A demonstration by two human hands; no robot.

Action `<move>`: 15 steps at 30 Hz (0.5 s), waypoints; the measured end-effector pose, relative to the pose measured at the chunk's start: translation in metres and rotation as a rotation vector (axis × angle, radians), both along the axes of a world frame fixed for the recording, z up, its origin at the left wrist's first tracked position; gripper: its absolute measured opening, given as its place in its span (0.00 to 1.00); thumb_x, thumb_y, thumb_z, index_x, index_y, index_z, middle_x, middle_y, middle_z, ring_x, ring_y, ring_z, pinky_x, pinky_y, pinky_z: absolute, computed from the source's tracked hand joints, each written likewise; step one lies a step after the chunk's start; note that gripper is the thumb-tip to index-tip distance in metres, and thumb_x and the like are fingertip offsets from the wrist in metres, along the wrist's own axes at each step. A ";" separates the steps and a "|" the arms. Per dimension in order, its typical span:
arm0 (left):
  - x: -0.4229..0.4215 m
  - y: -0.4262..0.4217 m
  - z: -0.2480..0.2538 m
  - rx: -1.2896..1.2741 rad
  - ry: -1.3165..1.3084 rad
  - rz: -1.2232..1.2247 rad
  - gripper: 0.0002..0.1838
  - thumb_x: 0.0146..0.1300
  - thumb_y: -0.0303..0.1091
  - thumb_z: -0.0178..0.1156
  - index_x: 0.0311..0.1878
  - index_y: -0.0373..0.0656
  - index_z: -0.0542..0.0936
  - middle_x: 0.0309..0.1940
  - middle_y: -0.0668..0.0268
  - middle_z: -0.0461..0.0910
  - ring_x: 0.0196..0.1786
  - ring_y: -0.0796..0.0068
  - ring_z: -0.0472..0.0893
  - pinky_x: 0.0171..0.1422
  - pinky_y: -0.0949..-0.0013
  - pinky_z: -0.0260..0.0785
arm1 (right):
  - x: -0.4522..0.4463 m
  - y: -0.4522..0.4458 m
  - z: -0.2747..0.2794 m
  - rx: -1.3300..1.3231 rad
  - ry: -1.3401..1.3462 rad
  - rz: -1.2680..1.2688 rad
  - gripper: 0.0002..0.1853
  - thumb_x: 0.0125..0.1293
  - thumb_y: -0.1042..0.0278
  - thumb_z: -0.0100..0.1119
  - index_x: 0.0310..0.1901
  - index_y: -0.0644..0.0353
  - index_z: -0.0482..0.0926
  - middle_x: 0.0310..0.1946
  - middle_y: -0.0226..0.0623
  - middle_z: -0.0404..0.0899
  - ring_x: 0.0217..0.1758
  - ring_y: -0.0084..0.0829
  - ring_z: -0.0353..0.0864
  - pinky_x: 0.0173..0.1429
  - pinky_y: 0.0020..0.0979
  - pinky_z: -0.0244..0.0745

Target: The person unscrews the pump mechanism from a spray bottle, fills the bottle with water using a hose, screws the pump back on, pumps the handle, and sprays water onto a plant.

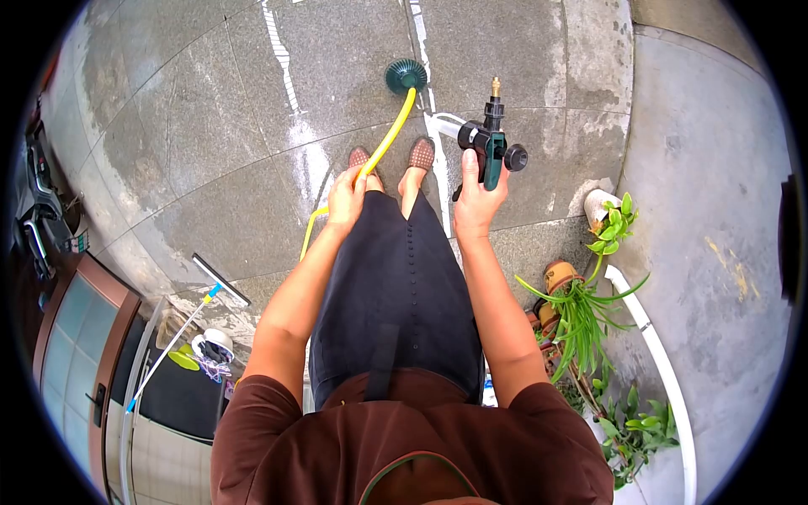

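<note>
My left hand [345, 199] is closed around a yellow hose [391, 135]. The hose rises from my fingers to a dark green, ribbed round piece [406, 77] at its far end, and a thinner yellow length shows below the hand. In my right hand [480, 202] is a sprayer head [492, 143], black and dark green, its brass-tipped nozzle pointing away from me. A black round knob sticks out on its right and a whitish, see-through part on its left. The two things are held apart.
Grey stone paving [252, 67] with white streaks lies around my feet. Potted plants [581, 311] and a white pipe [665, 370] line the right side. To the left are a long-handled squeegee [221, 280], a brown-framed door [80, 337] and a dark scooter-like vehicle [46, 202].
</note>
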State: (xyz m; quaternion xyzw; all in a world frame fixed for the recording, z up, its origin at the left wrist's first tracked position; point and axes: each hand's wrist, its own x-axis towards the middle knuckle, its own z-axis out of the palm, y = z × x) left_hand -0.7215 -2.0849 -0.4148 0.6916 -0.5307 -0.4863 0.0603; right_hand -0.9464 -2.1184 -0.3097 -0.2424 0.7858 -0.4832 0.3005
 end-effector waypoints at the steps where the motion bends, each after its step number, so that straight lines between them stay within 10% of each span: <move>1: 0.000 0.000 -0.001 0.005 0.001 0.002 0.15 0.70 0.32 0.57 0.56 0.38 0.80 0.50 0.54 0.83 0.52 0.58 0.83 0.60 0.62 0.72 | -0.001 0.000 0.000 -0.001 0.008 0.004 0.14 0.69 0.65 0.66 0.50 0.65 0.79 0.43 0.30 0.78 0.46 0.23 0.75 0.54 0.29 0.71; 15: 0.000 0.007 -0.002 -0.030 0.000 0.025 0.15 0.70 0.33 0.57 0.56 0.38 0.80 0.48 0.53 0.84 0.51 0.58 0.83 0.58 0.62 0.73 | 0.000 0.002 0.007 0.014 0.025 0.015 0.15 0.70 0.63 0.66 0.50 0.65 0.79 0.45 0.33 0.74 0.48 0.25 0.74 0.55 0.31 0.70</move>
